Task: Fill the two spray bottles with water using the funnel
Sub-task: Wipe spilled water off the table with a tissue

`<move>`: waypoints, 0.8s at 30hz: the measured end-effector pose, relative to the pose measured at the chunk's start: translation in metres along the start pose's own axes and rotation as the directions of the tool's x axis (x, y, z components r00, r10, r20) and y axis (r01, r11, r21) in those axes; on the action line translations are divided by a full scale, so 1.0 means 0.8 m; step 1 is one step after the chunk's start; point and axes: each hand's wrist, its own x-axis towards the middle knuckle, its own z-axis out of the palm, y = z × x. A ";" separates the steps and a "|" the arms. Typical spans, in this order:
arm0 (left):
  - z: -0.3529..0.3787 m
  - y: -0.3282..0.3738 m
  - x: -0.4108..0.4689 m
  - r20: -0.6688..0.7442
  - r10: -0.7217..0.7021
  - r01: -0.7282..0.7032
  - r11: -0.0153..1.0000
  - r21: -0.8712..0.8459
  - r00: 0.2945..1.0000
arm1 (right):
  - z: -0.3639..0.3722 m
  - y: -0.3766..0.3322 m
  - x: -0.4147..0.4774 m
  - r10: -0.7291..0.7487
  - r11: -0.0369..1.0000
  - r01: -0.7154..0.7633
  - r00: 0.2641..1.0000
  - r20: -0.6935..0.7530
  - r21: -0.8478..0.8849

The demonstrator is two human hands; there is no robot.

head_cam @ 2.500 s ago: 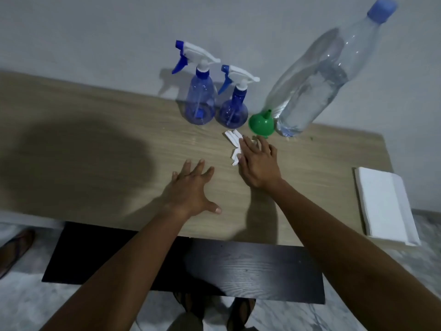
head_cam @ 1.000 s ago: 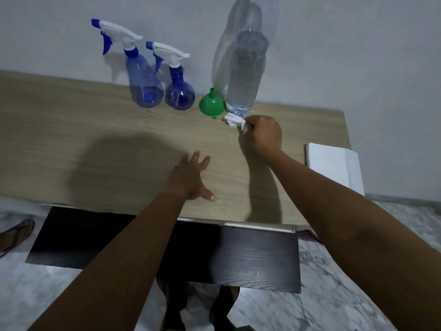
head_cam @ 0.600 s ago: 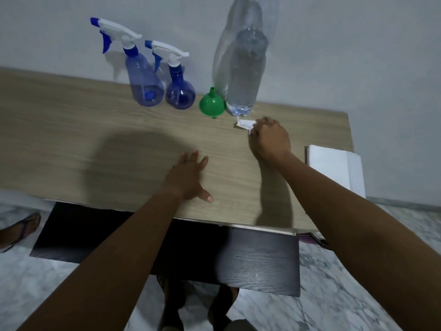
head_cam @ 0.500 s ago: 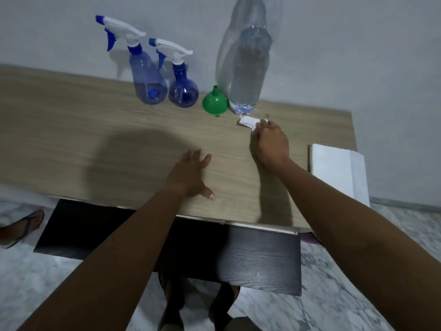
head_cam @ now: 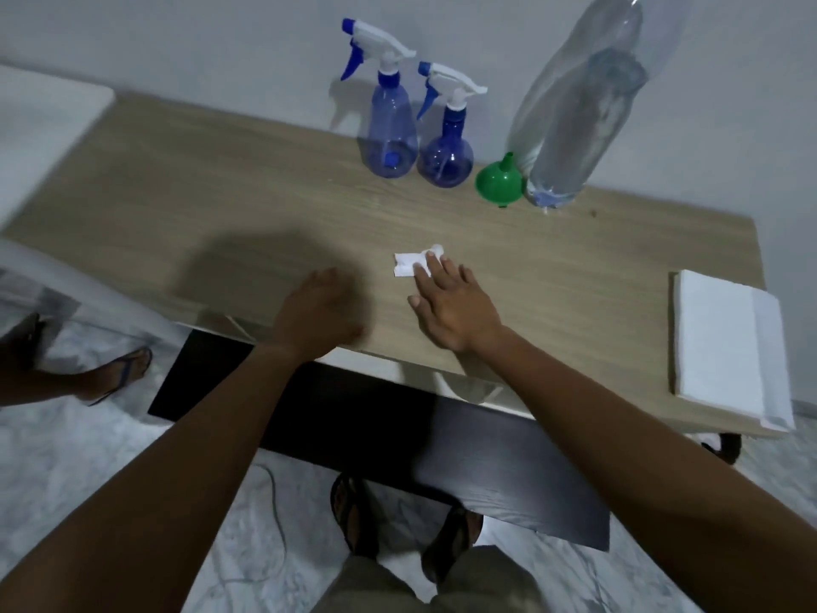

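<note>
Sliding a tissue scrap (head_cam: 411, 264) back toward me, I am pressing it under flat right-hand fingers (head_cam: 431, 263). My left hand (head_cam: 316, 311) is hovering blurred, its grip unclear, and both spray bottles (head_cam: 391, 126) are waiting capped.

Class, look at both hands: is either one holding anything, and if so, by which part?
Nothing is gripped. The right hand lies flat, fingertips pressing the near edge of the small white tissue; the left hand is blurred and empty.

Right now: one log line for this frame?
left hand: flat, empty | right hand: fingers on tissue | sprayers: capped | funnel: untouched
</note>
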 end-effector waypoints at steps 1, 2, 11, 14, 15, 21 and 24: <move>-0.009 -0.021 -0.004 0.008 -0.022 0.022 0.999 0.045 1.000 | 0.005 -0.024 0.006 -0.006 1.000 0.005 1.000 0.013 0.014; -0.016 -0.040 -0.008 0.019 -0.022 0.020 0.996 0.090 1.000 | 0.011 -0.047 0.009 -0.020 1.000 0.020 1.000 0.021 0.019; -0.019 -0.083 -0.016 0.104 0.019 -0.027 0.996 0.080 0.994 | 0.053 -0.133 -0.032 -0.098 0.995 0.098 0.995 0.027 -0.014; -0.035 -0.095 -0.008 0.119 0.069 -0.074 0.996 0.039 0.990 | 0.047 -0.141 -0.018 -0.032 0.999 0.032 0.999 0.031 -0.004; -0.042 -0.100 -0.004 0.106 0.083 -0.085 0.996 0.013 0.991 | 0.043 -0.146 -0.010 -0.007 1.000 0.006 0.999 0.041 0.007; -0.068 -0.133 0.027 0.076 0.098 -0.105 0.990 0.091 0.992 | 0.018 -0.163 0.046 0.053 0.998 -0.055 0.997 0.049 0.035; -0.072 -0.127 0.033 0.103 0.084 -0.098 0.985 0.140 0.991 | -0.007 -0.142 0.102 0.153 0.985 -0.152 0.988 -0.002 0.083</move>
